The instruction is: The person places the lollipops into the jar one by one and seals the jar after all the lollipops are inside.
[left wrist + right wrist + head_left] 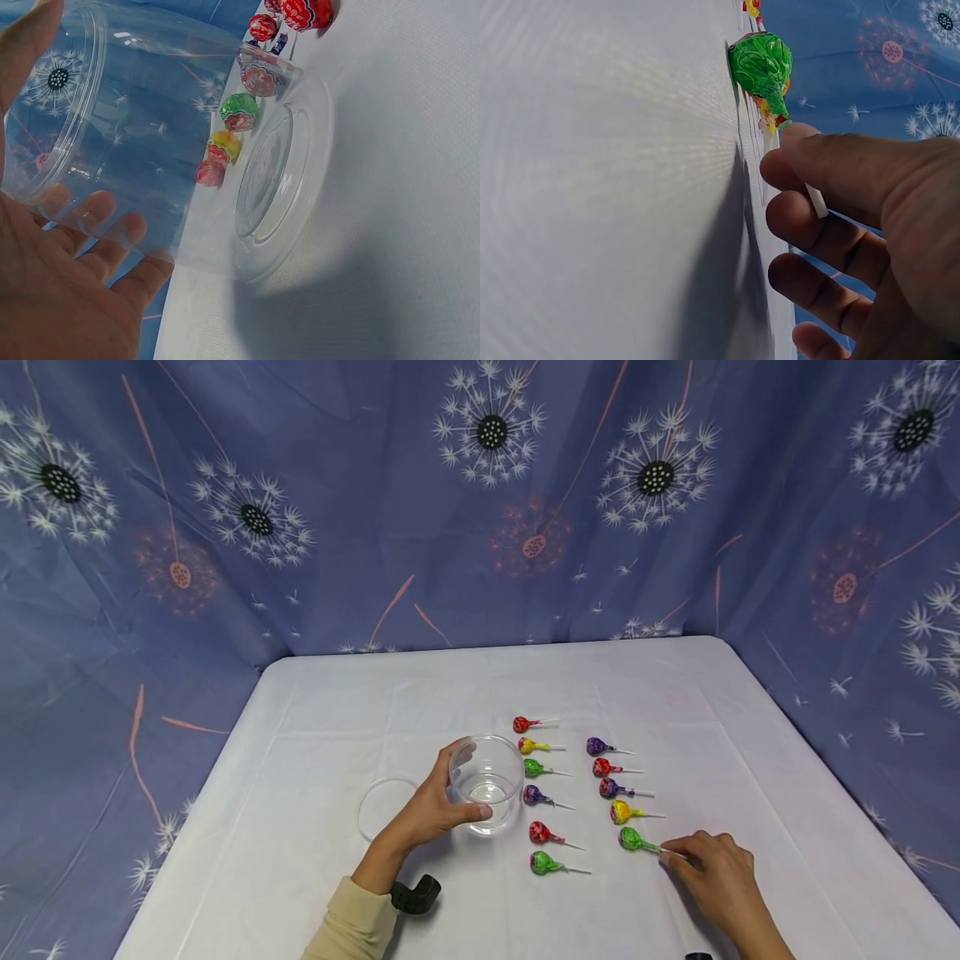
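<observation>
A clear plastic jar (487, 785) is gripped by my left hand (438, 802), thumb at the front of its wall and fingers around the far side. In the left wrist view the see-through jar (150, 135) is tilted by the camera's angle, and it holds nothing. My right hand (712, 868) pinches the white stick of a green lollipop (632, 839) between thumb and forefinger. The right wrist view shows the green wrapped head (761, 64) close to the tablecloth, with the other fingers curled loosely below the stick (816, 201).
Left of the jar lies a round clear lid (360, 814). Several lollipops form two columns: one beside the jar, including a purple one (532, 795), and one further right, with a yellow one (619, 812). A white cloth covers the table (300, 760); a patterned blue curtain (375, 527) hangs behind.
</observation>
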Tool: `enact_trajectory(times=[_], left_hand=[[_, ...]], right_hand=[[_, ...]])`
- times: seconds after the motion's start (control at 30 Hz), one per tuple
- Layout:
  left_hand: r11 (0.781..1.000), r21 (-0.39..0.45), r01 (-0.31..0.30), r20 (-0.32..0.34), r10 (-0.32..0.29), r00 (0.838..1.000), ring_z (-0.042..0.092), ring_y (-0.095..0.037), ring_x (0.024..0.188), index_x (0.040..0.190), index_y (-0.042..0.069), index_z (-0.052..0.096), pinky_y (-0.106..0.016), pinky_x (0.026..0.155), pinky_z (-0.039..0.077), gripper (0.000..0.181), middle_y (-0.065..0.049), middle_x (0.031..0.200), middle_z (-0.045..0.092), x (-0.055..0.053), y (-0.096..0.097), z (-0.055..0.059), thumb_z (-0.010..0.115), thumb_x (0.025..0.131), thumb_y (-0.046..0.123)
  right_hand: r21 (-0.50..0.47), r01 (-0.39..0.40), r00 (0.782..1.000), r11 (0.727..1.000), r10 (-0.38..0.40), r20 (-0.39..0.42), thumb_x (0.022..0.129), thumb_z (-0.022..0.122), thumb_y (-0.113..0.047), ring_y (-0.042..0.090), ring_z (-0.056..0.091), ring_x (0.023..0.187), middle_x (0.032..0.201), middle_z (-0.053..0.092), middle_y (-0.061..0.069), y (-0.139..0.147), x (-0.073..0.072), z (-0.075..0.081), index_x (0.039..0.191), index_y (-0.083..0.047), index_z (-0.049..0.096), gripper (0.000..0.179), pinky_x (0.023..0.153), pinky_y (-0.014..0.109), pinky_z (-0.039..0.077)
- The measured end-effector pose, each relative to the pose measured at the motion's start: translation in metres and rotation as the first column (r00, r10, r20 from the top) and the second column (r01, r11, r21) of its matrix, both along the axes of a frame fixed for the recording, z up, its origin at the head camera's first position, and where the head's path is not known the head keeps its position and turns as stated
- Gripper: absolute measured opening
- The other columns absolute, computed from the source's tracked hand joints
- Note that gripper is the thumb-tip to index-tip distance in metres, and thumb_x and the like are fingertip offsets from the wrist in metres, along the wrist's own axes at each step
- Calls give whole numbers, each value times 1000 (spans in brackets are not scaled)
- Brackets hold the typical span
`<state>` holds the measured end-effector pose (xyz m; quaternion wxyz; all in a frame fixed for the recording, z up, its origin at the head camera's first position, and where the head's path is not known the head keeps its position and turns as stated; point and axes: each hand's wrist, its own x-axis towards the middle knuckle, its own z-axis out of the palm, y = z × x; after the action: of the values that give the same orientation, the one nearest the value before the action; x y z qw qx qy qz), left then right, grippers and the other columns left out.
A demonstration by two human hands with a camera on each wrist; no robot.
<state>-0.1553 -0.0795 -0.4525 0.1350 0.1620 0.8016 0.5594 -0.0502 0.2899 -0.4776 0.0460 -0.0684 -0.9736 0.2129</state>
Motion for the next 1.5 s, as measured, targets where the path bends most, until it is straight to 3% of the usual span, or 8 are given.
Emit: enact_trajectory(times=[0.33,0.63,0.83,1.0,1.3,1.5], left_hand=[[1000,5,-7,7,7,1000,32,-31,139,146,35,20,-55,110,28,98,-6,151,32,1,1,-2,83,72,27],[1000,-6,-26,-3,26,1000,31,-30,140,148,28,19,-54,112,27,101,-8,152,32,-2,1,-1,83,70,18],[1000,8,-15,-10,15,1000,32,-28,140,146,32,21,-53,112,27,99,-6,151,33,0,0,0,84,70,24],[1000,-5,-13,3,13,1000,31,-29,140,147,33,19,-53,112,26,100,-6,151,32,-1,1,-1,84,70,24],[1000,-20,-16,5,17,1000,32,-30,139,146,34,20,-53,112,26,98,-7,151,32,0,-1,-1,83,71,28],[999,-29,-18,2,18,1000,33,-31,138,145,35,20,-54,112,27,97,-7,150,32,0,-1,-2,82,71,33]], right_hand=[[-57,20,995,998,-25,-94,77,74,-13,11,46,74,73,64,-6,0,3,-6,85,-14,75,8,73,35,25],[-125,39,992,991,-53,-111,81,73,-22,1,39,68,74,63,-9,3,-2,-5,87,-19,75,7,57,22,32],[-160,90,990,983,-105,-91,82,73,-25,1,39,68,75,65,-8,2,-2,-8,89,-18,76,9,57,21,33],[-175,98,985,980,-121,-123,81,74,-23,0,38,67,73,65,-8,1,1,-7,87,-18,76,8,56,21,33],[-211,70,991,975,-93,-99,85,69,-34,-2,39,71,75,56,-6,-3,2,14,90,-22,74,14,60,20,32],[-278,50,989,959,-86,-118,85,69,-36,-3,41,77,77,57,-6,-13,-7,33,92,-22,75,17,65,18,30]])
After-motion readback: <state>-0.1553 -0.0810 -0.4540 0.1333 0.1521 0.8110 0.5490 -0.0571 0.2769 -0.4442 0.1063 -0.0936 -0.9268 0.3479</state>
